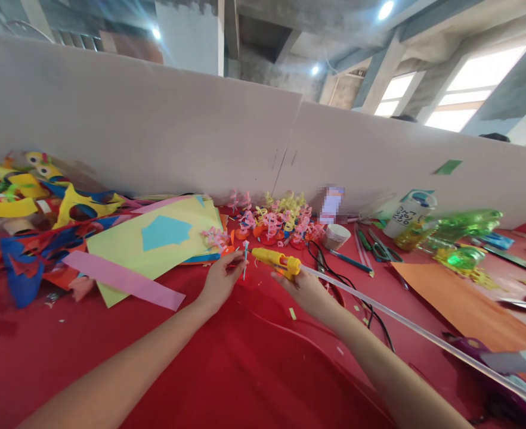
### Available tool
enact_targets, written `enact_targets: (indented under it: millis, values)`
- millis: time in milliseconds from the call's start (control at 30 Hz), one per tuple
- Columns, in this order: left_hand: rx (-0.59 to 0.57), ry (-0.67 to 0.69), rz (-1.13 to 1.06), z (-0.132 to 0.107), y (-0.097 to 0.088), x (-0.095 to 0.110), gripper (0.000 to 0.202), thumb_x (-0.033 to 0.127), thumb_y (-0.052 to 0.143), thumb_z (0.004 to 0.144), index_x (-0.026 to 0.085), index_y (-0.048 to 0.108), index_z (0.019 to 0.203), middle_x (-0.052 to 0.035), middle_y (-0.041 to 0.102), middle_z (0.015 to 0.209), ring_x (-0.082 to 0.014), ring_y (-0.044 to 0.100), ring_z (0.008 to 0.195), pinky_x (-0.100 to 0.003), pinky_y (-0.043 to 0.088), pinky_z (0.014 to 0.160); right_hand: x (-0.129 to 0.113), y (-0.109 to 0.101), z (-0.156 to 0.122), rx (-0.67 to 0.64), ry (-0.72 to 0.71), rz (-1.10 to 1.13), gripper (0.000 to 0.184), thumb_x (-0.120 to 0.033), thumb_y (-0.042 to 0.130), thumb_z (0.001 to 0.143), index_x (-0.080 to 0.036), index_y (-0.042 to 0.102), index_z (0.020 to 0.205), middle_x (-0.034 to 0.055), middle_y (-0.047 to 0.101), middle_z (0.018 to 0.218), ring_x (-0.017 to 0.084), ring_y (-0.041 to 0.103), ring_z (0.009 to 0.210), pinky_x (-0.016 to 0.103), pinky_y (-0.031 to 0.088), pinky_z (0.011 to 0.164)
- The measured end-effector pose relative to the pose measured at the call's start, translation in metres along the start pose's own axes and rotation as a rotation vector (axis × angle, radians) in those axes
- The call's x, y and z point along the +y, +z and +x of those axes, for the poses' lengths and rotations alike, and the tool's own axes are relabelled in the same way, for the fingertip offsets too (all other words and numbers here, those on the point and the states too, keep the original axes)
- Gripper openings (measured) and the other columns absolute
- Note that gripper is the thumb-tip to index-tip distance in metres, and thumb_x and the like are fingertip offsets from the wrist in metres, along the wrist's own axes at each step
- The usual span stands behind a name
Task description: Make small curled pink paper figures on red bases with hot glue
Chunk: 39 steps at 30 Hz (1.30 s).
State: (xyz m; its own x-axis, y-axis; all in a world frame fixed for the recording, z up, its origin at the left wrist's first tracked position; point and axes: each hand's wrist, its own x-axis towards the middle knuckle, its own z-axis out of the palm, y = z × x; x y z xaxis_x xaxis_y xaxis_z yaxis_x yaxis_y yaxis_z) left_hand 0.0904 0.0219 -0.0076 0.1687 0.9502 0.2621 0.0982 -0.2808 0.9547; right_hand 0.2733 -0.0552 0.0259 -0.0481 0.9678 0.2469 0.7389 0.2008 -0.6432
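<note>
My right hand (302,290) is closed around a yellow glue gun (277,260), whose nozzle points left. A long clear glue stick (406,326) sticks out of its back toward the lower right. My left hand (222,277) pinches a thin light-blue stick (245,257) held upright, right at the gun's tip. Just behind both hands sits a cluster of small curled paper flowers (275,220) in pink and yellow on red bases.
Red cloth (227,369) covers the table. Yellow paper sheets (160,241) and a pink strip (124,280) lie left, with colored scraps (25,250) beyond. Orange paper (460,304), scissors (377,245), a tape roll (336,236), a cup (408,213) and green foil (462,238) lie right. A beige partition (155,131) stands behind.
</note>
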Motion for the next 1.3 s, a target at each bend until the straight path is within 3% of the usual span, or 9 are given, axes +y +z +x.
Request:
enact_targets:
  millis: [633,1300]
  values:
    - [0.013,0.042,0.013,-0.0002,0.0005,-0.0008,0.034,0.040,0.061,0.069,0.016,0.067,0.092,-0.0074,0.072,0.090,-0.0228,0.066,0.084,-0.036,0.053,0.077,-0.0007,-0.0009,0.0003,0.036,-0.034,0.004,0.033,-0.042,0.045,0.087,-0.016,0.059,0.101,0.0117,0.066,0.097,0.025,0.062,0.090,0.035,0.047,0.080]
    - [-0.002,0.010,0.019,-0.0016,-0.0006,0.0023,0.036,0.040,0.062,0.069,0.015,0.066,0.095,-0.0090,0.071,0.093,-0.0235,0.066,0.087,-0.038,0.051,0.080,-0.0050,-0.0070,-0.0006,0.026,-0.022,-0.064,0.032,-0.042,0.046,0.087,-0.016,0.062,0.095,0.0092,0.066,0.086,0.023,0.062,0.077,0.032,0.047,0.070]
